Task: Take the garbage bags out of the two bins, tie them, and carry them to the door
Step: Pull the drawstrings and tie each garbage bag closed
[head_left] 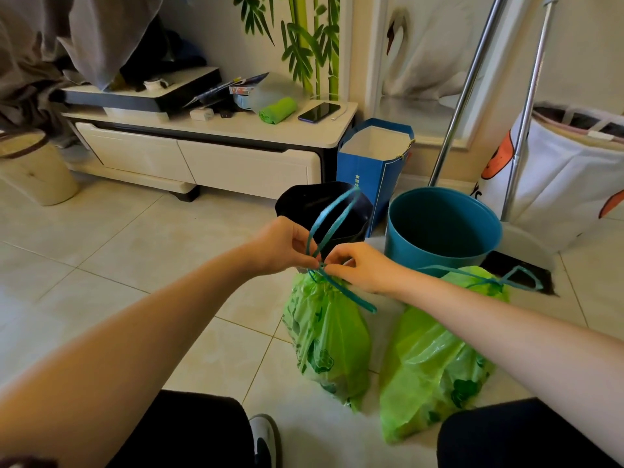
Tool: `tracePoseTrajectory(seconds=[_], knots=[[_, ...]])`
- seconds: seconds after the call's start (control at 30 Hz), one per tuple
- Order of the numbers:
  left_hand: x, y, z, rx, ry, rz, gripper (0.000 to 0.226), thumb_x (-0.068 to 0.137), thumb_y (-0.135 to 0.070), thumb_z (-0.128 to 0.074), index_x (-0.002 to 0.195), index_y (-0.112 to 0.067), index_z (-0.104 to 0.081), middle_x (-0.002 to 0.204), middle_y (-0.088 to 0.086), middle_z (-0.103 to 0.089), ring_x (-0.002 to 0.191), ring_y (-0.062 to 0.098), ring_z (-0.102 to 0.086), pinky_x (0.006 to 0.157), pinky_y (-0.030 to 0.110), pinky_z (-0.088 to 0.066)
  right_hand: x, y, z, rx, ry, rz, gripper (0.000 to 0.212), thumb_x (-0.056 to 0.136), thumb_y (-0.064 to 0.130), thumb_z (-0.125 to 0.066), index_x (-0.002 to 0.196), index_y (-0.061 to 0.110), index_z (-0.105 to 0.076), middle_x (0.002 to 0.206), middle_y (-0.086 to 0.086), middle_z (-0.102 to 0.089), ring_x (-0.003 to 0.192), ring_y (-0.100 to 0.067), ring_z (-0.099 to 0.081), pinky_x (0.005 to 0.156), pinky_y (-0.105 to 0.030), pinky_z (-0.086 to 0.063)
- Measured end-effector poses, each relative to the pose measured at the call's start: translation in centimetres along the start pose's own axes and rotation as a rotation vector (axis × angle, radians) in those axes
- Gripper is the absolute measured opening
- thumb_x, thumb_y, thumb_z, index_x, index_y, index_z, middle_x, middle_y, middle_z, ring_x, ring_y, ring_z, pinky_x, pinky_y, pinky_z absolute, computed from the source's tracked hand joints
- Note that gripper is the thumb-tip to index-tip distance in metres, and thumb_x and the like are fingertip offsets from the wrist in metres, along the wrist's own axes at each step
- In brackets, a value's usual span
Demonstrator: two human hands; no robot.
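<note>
Two green garbage bags stand on the tiled floor in front of me. My left hand [287,244] and my right hand [363,266] both pinch the teal drawstring [332,222] at the gathered neck of the left bag [329,336]; two loops of the string stand up above my fingers and one end hangs down to the right. The right bag [429,363] lies under my right forearm, its teal drawstring [499,278] pulled tight and resting loose. Behind the bags stand a black bin [351,217] and a teal bin [442,224], both without a bag inside.
A blue paper bag [371,163] stands behind the bins beside a low white cabinet [209,157] that carries a phone and clutter. Metal poles [526,109] and a white laundry bag [567,177] are at the right. A wooden bucket [33,170] sits far left. My knees and a shoe fill the bottom edge.
</note>
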State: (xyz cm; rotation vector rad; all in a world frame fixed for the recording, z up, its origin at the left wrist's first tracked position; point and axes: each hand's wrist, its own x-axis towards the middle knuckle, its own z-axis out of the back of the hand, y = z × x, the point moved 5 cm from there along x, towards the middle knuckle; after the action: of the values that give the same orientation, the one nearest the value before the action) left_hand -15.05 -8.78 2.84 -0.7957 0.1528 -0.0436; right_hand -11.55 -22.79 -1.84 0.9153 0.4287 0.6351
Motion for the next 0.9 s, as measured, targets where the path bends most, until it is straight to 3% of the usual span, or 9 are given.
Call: tracePoseTrajectory(seconds=[0.07,0.13,0.2,0.3,0.4,0.53,0.7,0.9], knots=[[0.2,0.1,0.0,0.198,-0.061,-0.04,0.014,0.072,-0.012,-0.082,0.079,-0.007,-0.071,0.064,-0.003,-0.064,0.058,0.005,-0.058,0.057,0.016,-0.044,0.0,-0.1,-0.1,-0.006,0.007,-0.025,0.006,0.089,0.023,-0.063,0.091,0.019,-0.068,0.077,0.013,-0.062,0.071,-0.001,-0.055,0.065,-0.015,-0.042],[0.2,-0.3,-0.4,0.373,-0.103,-0.129,0.013,0.072,-0.013,-0.079,0.076,-0.012,-0.067,0.066,-0.008,-0.06,0.064,0.01,-0.058,0.059,0.019,-0.045,-0.2,-0.1,-0.3,0.02,0.035,-0.037,0.009,0.089,0.021,-0.062,0.086,0.017,-0.069,0.07,0.011,-0.06,0.064,-0.001,-0.054,0.063,-0.014,-0.044],[0.0,-0.7,-1.1,0.5,-0.092,-0.208,0.012,0.073,-0.014,-0.073,0.078,-0.017,-0.062,0.074,-0.008,-0.06,0.072,0.015,-0.057,0.062,0.027,-0.047,-0.3,-0.2,-0.5,0.105,0.06,-0.066,0.012,0.089,0.019,-0.062,0.082,0.011,-0.067,0.07,0.002,-0.06,0.065,-0.009,-0.055,0.065,-0.024,-0.046],[-0.4,-0.8,-1.9,0.641,-0.098,-0.252,0.016,0.076,-0.026,-0.067,0.085,-0.022,-0.055,0.077,-0.012,-0.05,0.071,0.016,-0.047,0.057,0.028,-0.034,-0.3,-0.5,-0.6,0.166,0.07,-0.133,0.031,0.09,0.024,-0.06,0.097,-0.006,-0.065,0.082,-0.013,-0.06,0.073,-0.019,-0.056,0.066,-0.031,-0.047],[-1.1,-1.3,-1.9,0.679,-0.153,-0.332,0.015,0.08,-0.026,-0.064,0.088,-0.019,-0.054,0.078,-0.009,-0.054,0.067,0.018,-0.046,0.055,0.03,-0.033,-0.4,-0.6,-0.6,0.2,0.059,-0.188,0.028,0.091,0.026,-0.06,0.099,0.001,-0.067,0.086,-0.013,-0.064,0.072,-0.018,-0.06,0.069,-0.033,-0.052],[-2.3,-2.3,-1.6,0.65,-0.234,-0.506,0.009,0.085,-0.017,-0.062,0.086,-0.008,-0.062,0.077,0.006,-0.064,0.061,0.027,-0.057,0.052,0.041,-0.05,-0.7,-0.1,-0.3,0.255,0.014,-0.165,0.018,0.092,0.018,-0.057,0.108,0.016,-0.063,0.087,-0.003,-0.066,0.072,-0.014,-0.061,0.069,-0.032,-0.053],[-3.2,-2.8,-1.8,0.673,-0.276,-0.599,0.007,0.083,-0.012,-0.064,0.082,-0.005,-0.063,0.071,0.008,-0.062,0.052,0.027,-0.053,0.043,0.04,-0.049,-1.3,0.2,-0.6,0.255,0.113,-0.153,0.019,0.094,0.011,-0.055,0.111,0.01,-0.063,0.086,-0.004,-0.059,0.08,-0.018,-0.056,0.081,-0.039,-0.051],[-3.1,-2.4,-1.4,0.64,-0.273,-0.587,0.011,0.086,-0.016,-0.065,0.082,-0.007,-0.063,0.071,0.005,-0.062,0.055,0.026,-0.054,0.046,0.041,-0.05,-0.4,-0.9,-0.2,0.348,0.036,-0.246,0.013,0.092,0.018,-0.056,0.095,0.016,-0.068,0.082,-0.004,-0.061,0.074,-0.015,-0.057,0.066,-0.028,-0.05]])
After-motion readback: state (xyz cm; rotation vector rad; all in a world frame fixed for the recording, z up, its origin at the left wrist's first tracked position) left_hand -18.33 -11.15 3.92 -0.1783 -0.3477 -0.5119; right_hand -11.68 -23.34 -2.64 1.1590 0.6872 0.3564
